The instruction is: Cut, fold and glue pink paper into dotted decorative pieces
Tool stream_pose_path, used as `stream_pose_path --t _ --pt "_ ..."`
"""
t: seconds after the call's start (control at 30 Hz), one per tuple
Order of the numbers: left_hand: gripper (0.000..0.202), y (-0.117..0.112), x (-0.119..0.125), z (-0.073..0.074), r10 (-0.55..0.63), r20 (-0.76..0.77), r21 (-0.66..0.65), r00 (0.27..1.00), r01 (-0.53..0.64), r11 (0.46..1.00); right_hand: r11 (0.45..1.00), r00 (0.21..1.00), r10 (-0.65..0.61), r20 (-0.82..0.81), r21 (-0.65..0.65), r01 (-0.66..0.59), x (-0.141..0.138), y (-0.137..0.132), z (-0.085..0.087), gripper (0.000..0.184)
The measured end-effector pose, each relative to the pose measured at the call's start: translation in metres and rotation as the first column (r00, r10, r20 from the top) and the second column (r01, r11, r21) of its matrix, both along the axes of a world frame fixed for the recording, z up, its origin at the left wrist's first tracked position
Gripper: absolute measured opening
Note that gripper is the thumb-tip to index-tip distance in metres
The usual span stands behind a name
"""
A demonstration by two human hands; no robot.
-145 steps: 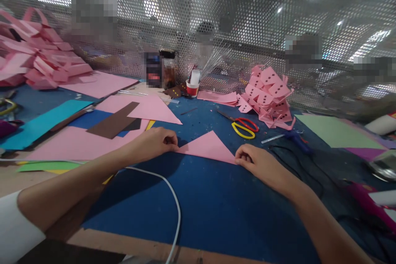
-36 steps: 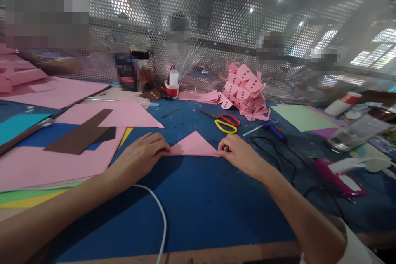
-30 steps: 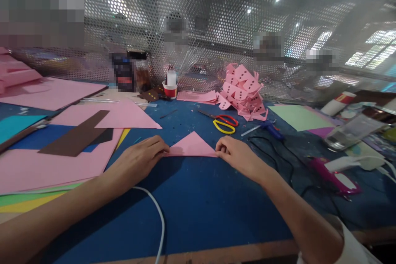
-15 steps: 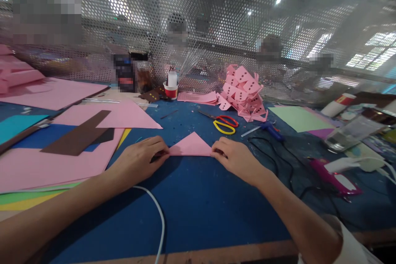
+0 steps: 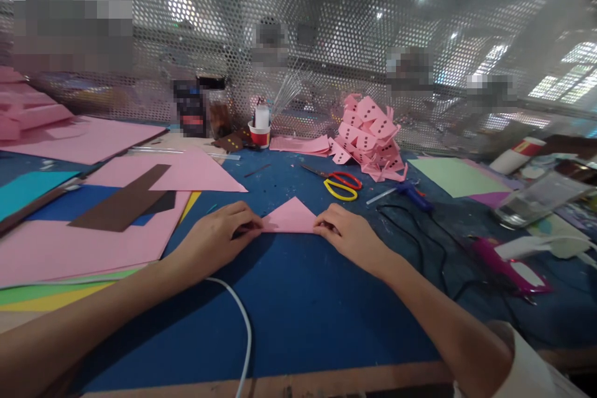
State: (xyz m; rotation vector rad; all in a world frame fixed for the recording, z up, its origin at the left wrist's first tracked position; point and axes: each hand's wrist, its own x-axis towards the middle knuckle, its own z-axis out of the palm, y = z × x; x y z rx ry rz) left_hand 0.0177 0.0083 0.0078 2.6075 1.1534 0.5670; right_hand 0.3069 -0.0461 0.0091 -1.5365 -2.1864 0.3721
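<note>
A folded pink paper triangle (image 5: 290, 217) lies flat on the blue table mat (image 5: 298, 317). My left hand (image 5: 215, 241) pinches its left corner with curled fingers. My right hand (image 5: 351, 237) pinches the right corner, fingers also closed on the paper. Both hands rest on the mat with the triangle's peak pointing away from me.
Red and yellow scissors (image 5: 339, 184) lie just beyond the triangle. Behind them is a pile of pink punched strips (image 5: 370, 137). Pink, brown and coloured sheets (image 5: 107, 224) are stacked at left. A pink glue gun (image 5: 506, 264) with black cord lies at right. A white cable (image 5: 242, 329) runs near me.
My two hands have moved closer together along the triangle's base, so less of the pink paper shows between them. The view shifted slightly.
</note>
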Motion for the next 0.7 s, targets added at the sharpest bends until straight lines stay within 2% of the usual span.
stream_pose_path --t 0.27,0.53,0.7 --pt "0.012 -0.001 0.007 0.0 0.049 0.046 -0.054 0.998 -0.047 0.997 1.0 1.0 -0.017 -0.025 -0.026 0.016 -0.003 0.005 -0.004 0.012" --pt "0.015 -0.001 0.012 0.002 0.047 0.094 -0.198 0.994 -0.028 0.98 0.999 1.0 -0.009 -0.012 -0.039 0.008 -0.005 0.004 -0.003 0.012" --pt "0.017 -0.002 0.015 0.002 0.057 0.075 -0.171 0.996 -0.043 0.984 0.999 1.0 0.015 0.001 -0.034 -0.015 -0.005 0.002 -0.001 0.014"
